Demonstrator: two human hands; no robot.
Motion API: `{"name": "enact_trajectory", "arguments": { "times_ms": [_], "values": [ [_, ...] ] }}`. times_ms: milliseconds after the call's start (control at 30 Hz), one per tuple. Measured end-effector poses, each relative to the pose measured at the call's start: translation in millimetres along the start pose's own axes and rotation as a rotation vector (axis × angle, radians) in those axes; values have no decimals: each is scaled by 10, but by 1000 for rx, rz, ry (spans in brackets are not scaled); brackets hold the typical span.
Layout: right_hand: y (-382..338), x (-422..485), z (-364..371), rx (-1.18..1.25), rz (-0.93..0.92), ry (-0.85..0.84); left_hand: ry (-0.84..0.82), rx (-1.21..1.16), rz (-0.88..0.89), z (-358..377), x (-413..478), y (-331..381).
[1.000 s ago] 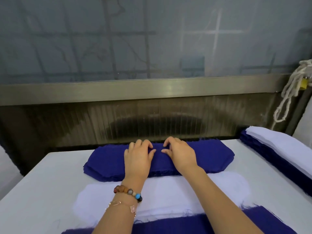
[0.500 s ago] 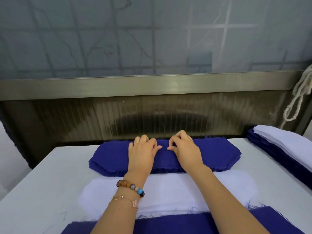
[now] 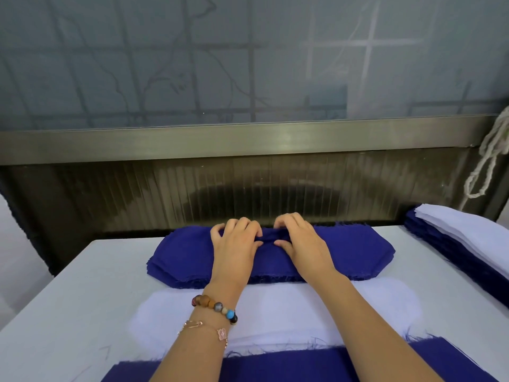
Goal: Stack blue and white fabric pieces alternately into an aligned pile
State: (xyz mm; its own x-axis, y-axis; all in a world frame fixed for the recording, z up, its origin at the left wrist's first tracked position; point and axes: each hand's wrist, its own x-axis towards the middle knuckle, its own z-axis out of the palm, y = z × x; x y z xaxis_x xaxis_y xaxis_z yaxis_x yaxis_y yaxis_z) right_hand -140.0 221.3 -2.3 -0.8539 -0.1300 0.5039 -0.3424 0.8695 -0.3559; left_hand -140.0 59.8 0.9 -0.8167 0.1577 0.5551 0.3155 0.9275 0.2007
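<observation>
A thick stack of blue fabric pieces (image 3: 358,249) lies across the far end of the white table (image 3: 63,304). My left hand (image 3: 234,244) and my right hand (image 3: 305,244) sit side by side on its middle. Their fingers curl over the far edge, and the thumbs pinch the top blue piece, which puckers between them. Nearer to me lies a white fabric piece (image 3: 303,307), partly under my forearms. A blue piece (image 3: 275,365) shows at the bottom edge, underneath the white one.
At the right edge of the table stands a tall pile of blue pieces with white pieces on top (image 3: 468,244). A metal rail and a dark ribbed panel (image 3: 248,188) rise just behind the table. A white rope (image 3: 487,161) hangs at the right.
Both hands have slid a little toward the far edge of the blue stack, and their fingers have curled tighter. The top blue piece now puckers between the thumbs.
</observation>
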Motion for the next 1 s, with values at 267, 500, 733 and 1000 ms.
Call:
{"name": "enact_trajectory", "arguments": {
  "times_ms": [267, 500, 733, 1000],
  "values": [
    [-8, 24, -56, -158, 72, -97, -89, 51, -179, -66, 53, -127],
    [653, 29, -652, -187, 333, -318, -105, 161, -295, -386, 10, -736],
    [1172, -304, -1003, -36, 703, -172, -12, -252, -469, -567, -269, -1087],
    [925, -484, -1346, 354, 689, 127, 153, -496, -450, -1191, -296, -869]
  ]
}}
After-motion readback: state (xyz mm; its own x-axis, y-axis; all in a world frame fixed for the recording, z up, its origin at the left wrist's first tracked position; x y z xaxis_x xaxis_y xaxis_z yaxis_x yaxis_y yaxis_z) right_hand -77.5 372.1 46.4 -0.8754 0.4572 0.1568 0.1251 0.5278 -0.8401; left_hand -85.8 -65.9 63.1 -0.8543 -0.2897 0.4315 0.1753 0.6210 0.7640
